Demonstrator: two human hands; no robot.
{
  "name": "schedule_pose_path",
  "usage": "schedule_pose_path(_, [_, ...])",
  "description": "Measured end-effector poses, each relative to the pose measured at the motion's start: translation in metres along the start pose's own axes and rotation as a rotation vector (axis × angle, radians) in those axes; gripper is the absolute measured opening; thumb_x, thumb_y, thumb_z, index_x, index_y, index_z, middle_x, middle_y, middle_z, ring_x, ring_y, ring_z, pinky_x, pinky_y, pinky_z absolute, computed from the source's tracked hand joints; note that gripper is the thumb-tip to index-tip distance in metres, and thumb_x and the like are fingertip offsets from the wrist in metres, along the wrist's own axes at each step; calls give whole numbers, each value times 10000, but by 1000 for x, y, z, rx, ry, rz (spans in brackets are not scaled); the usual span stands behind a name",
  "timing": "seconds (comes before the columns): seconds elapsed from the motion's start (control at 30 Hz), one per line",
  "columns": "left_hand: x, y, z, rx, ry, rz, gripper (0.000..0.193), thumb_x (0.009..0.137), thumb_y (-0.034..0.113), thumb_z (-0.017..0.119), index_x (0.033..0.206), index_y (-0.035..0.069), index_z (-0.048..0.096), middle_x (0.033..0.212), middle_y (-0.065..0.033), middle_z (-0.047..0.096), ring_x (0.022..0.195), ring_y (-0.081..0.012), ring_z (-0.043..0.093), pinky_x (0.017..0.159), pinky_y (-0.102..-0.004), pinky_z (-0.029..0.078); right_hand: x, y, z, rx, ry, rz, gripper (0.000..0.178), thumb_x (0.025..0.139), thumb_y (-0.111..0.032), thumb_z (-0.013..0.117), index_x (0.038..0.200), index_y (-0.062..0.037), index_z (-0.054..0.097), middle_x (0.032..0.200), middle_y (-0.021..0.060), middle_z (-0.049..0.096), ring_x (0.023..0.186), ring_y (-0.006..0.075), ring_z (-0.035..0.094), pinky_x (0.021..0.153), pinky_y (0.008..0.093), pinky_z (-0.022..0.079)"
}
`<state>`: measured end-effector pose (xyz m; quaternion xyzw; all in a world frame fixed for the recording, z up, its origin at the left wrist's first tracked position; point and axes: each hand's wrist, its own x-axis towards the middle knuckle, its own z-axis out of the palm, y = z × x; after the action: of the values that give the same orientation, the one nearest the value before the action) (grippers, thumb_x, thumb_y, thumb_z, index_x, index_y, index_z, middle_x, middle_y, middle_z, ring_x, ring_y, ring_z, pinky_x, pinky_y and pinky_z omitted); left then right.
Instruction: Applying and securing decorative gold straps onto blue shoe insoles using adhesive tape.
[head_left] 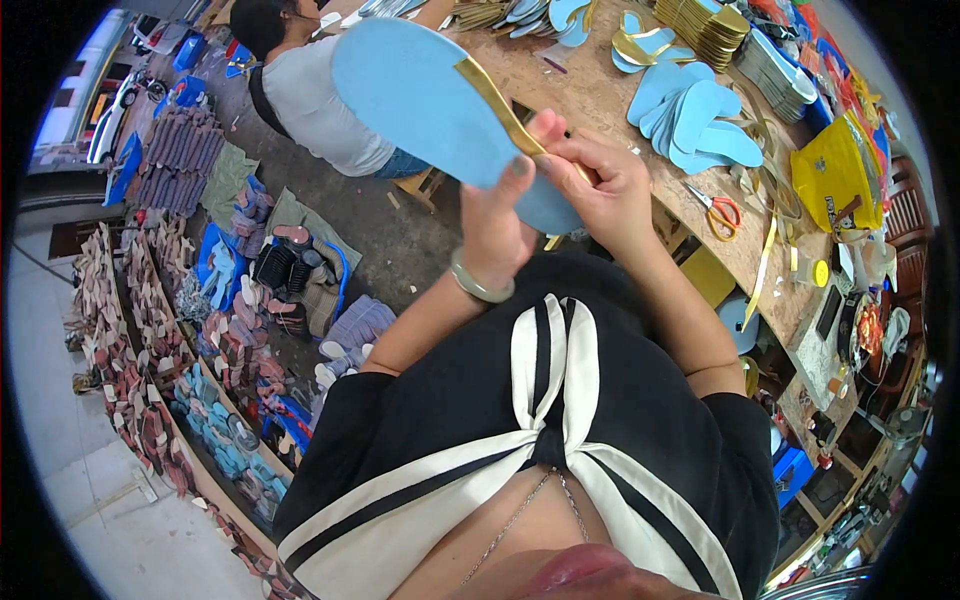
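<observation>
A light-blue insole (pixel 420 95) is raised in front of me, its broad end toward the upper left. A shiny gold strip (pixel 492 98) runs along its right edge. My left hand (pixel 495 230), a pale bangle on its wrist, grips the insole's lower side with the thumb on its face; the other fingers are mostly hidden behind. My right hand (pixel 607 185) pinches the gold strip against the edge near the narrow end. Orange-handled scissors (pixel 722 217) lie on the wooden table (pixel 590 90) to the right, below a pile of blue insoles (pixel 690 120).
Gold-edged insoles (pixel 705 35) are stacked at the table's far side. A yellow bag (pixel 838 175) stands at the right. Another person (pixel 325 100) sits at the upper left. Shoe parts fill racks (pixel 150 380) at the left; a blue-rimmed bin (pixel 310 260) is on the floor.
</observation>
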<state>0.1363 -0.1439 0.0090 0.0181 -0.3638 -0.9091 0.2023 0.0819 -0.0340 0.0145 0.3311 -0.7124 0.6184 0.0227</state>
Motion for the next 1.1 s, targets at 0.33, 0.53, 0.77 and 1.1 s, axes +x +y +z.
schedule_pose_path(0.33, [11, 18, -6, -30, 115, 1, 376, 879, 129, 602, 1177, -25, 434, 992, -158, 618, 973, -269, 605, 900, -397, 467, -5, 7, -9, 247, -67, 306, 159, 832, -93, 652, 949, 6, 696, 824, 23, 669, 749, 68, 581, 663, 204, 462])
schedule_pose_path(0.53, [9, 24, -17, -46, 2, 61, 352, 891, 159, 591, 1157, -20, 446, 938, -138, 616, 931, -256, 612, 861, -400, 485, -10, 0, -4, 161, -98, 227, 132, 815, -94, 658, 913, -14, 697, 667, 7, 559, 623, 75, 503, 552, 220, 390])
schedule_pose_path(0.77, [16, 25, -31, 283, 13, -9, 398, 885, 211, 611, 1164, -15, 440, 935, -117, 603, 885, -227, 606, 811, -422, 487, -3, 13, 10, -111, -136, 82, 159, 805, -159, 671, 841, -4, 668, 717, 106, 613, 622, 231, 587, 563, 308, 457])
schedule_pose_path(1.1, [49, 74, -23, 2099, -632, 769, 559, 804, 347, 647, 1208, 4, 468, 1259, -200, 470, 1204, -333, 432, 997, -416, 321, 40, 5, -8, -662, -313, -383, 135, 765, -230, 646, 776, -102, 687, 678, 61, 637, 636, 260, 621, 537, 354, 486])
